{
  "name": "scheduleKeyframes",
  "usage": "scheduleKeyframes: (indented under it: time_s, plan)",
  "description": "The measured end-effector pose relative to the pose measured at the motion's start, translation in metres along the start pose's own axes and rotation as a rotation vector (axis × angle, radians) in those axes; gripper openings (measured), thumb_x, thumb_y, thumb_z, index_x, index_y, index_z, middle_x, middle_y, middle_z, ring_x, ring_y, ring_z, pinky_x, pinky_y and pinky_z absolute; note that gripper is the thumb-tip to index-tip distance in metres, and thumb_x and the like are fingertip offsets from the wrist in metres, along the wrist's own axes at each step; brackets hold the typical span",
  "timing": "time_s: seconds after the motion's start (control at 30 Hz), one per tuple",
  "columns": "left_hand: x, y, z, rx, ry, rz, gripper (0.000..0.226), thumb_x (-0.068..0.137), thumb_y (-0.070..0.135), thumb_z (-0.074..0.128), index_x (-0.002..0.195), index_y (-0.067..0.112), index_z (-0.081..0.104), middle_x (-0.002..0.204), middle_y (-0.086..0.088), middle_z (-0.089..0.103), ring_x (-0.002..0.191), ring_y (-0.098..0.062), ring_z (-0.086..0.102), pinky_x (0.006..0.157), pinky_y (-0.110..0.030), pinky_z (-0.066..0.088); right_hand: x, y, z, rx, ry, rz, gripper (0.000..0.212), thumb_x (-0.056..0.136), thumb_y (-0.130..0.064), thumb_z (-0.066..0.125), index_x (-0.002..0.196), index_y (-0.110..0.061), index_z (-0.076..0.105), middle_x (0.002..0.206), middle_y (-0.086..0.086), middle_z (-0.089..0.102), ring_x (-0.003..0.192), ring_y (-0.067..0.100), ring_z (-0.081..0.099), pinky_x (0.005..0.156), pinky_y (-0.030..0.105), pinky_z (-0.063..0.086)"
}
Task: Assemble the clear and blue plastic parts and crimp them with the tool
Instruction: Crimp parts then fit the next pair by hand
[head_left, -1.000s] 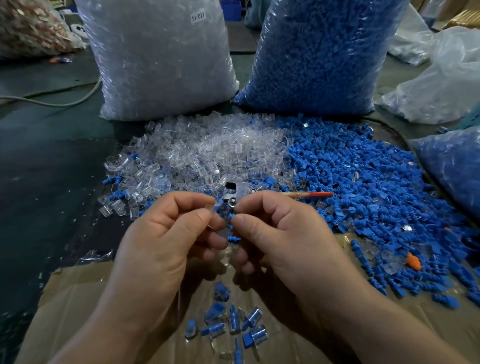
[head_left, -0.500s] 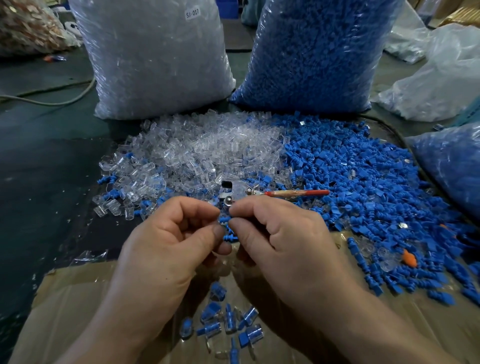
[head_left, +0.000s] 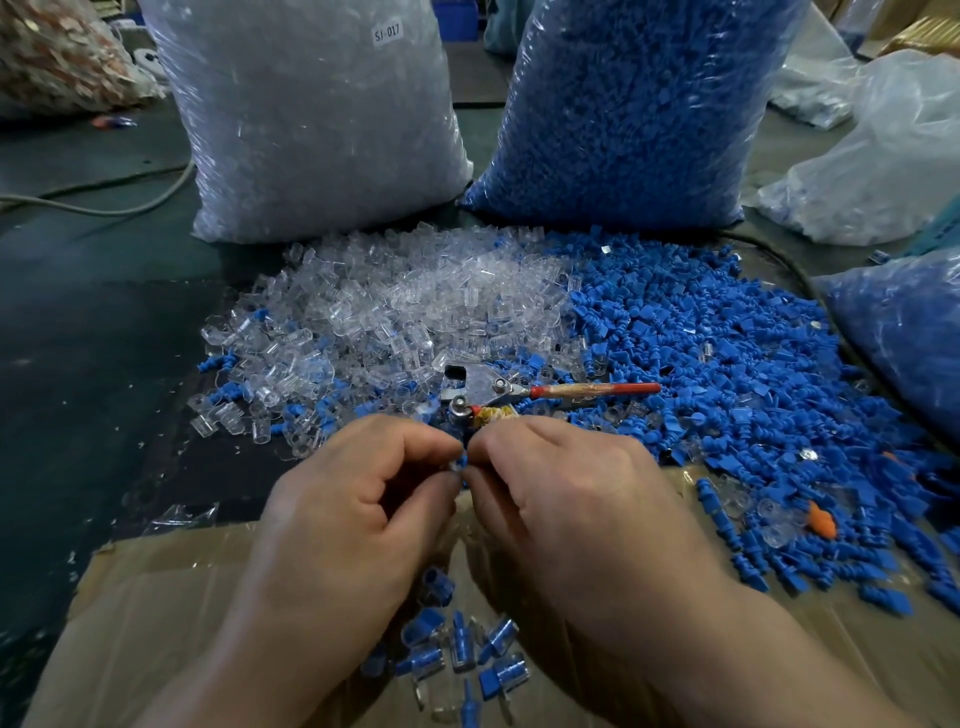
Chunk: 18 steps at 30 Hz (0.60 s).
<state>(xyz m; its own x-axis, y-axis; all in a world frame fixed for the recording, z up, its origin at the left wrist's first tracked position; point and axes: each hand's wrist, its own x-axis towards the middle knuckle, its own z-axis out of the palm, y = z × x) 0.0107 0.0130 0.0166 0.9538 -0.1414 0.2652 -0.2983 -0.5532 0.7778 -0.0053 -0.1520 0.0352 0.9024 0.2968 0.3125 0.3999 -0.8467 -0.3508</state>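
Blue part (head_left: 462, 460) is pinched by left hand (head_left: 358, 499) and right hand (head_left: 566, 499) for joining. Tool (head_left: 498, 395) lies close, ready.

- A small blue part (head_left: 462, 460), at the centre of the view, is pinched between the left hand (head_left: 343, 519) and the right hand (head_left: 582, 509); most of it is hidden.
- Loose clear parts (head_left: 395, 306), small see-through caps, lie heaped on the worktop (head_left: 104, 364) toward 12 o'clock.
- Loose blue parts (head_left: 727, 374), ribbed plugs, spread in a wide pile toward 3 o'clock, touching the clear heap.
- The crimp tool (head_left: 498, 392), with a bare metal head and a red handle, lies flat where the heaps meet, its handle pointing to 3 o'clock.
- Joined clear-and-blue pieces (head_left: 462, 654) lie scattered on cardboard (head_left: 156, 623) at 6 o'clock.
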Motion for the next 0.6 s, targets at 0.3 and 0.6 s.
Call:
scheduleKeyframes:
  time_s: [0.3, 0.6]
  plan:
    - [0.002, -0.004, 0.002, -0.442, -0.088, -0.281, 0.024, 0.071, 0.019, 0.079, 0.086, 0.037, 0.074, 0.076, 0.0, 0.075, 0.066, -0.013, 0.072, 0.057, -0.02, 0.056, 0.001, 0.0, 0.001, 0.162, -0.049, -0.027, 0.017, 0.094, -0.027, 0.049, 0.107, -0.023, 0.059, 0.094, -0.003, 0.062, 0.079, 0.022, 0.059, 0.061, 0.044, 0.051]
    - [0.004, -0.02, 0.003, -0.416, -0.034, -0.379, 0.023, 0.087, 0.015, 0.072, 0.085, 0.037, 0.069, 0.074, -0.003, 0.075, 0.066, -0.018, 0.074, 0.057, -0.027, 0.055, 0.009, 0.014, 0.003, -0.112, 0.052, 0.064, 0.04, 0.091, -0.038, 0.047, 0.128, -0.026, 0.052, 0.125, -0.004, 0.057, 0.119, 0.018, 0.049, 0.097, 0.04, 0.049]
